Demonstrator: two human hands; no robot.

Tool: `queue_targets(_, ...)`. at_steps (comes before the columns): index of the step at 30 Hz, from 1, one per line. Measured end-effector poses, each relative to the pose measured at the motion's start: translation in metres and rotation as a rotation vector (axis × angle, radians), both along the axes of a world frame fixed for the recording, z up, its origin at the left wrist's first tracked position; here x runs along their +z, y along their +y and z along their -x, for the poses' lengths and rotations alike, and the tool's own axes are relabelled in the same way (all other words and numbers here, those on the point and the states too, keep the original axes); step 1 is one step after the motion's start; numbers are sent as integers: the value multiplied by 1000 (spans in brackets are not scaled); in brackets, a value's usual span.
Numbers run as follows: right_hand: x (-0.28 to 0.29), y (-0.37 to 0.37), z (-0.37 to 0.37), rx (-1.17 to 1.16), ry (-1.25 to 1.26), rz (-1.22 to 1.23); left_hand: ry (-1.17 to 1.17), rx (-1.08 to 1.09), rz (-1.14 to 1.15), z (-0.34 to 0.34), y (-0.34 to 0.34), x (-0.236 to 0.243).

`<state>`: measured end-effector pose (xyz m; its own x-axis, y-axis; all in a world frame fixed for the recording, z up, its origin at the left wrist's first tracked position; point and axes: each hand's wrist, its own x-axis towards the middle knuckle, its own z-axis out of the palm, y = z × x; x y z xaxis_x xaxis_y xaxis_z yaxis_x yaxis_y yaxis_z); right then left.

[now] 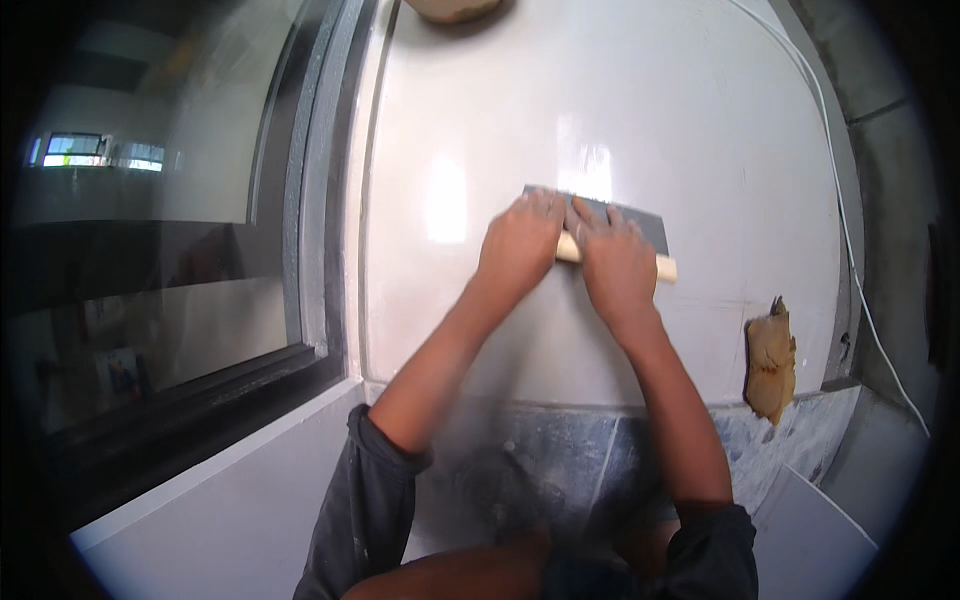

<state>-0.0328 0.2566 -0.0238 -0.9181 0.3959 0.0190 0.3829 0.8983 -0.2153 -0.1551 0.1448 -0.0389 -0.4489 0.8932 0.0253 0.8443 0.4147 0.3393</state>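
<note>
Both my hands grip a wide scraper with a dark grey blade [645,230] and a pale wooden handle [667,268]. My left hand [522,238] is closed over its left part, fingers pressed on the blade. Around the middle, my right hand [617,262] is closed on it, fingers forward along the blade. The handle sticks out past the right hand. Tilted slightly down to the right, the blade lies against a smooth, glossy whitish wall surface [500,330]; exactly how its edge touches cannot be seen.
A dark-framed window [310,200] borders the wall on the left, above a pale sill [240,440]. A torn brown patch [770,365] sits at the lower right. A white cable [838,190] hangs down the right side. A rounded brownish thing [452,8] shows at the top.
</note>
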Motion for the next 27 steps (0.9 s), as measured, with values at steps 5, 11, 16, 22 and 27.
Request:
queue_targets(5, 7, 6, 4, 26, -136, -9, -22, -9, -6, 2, 5, 6)
queue_targets(11, -1, 5, -4, 32, -51, -45, 37, -17, -39, 1, 5, -2)
queue_targets(16, -2, -1, -5, 19, -55, -33, 70, 0, -121, -1, 1, -6)
queue_targets(22, 8, 10, 6, 21, -98, 25, -45, 19, -8, 4, 8, 6)
queue_targets(27, -1, 9, 3, 27, -13, -68, 32, 25, -24, 2, 8, -2)
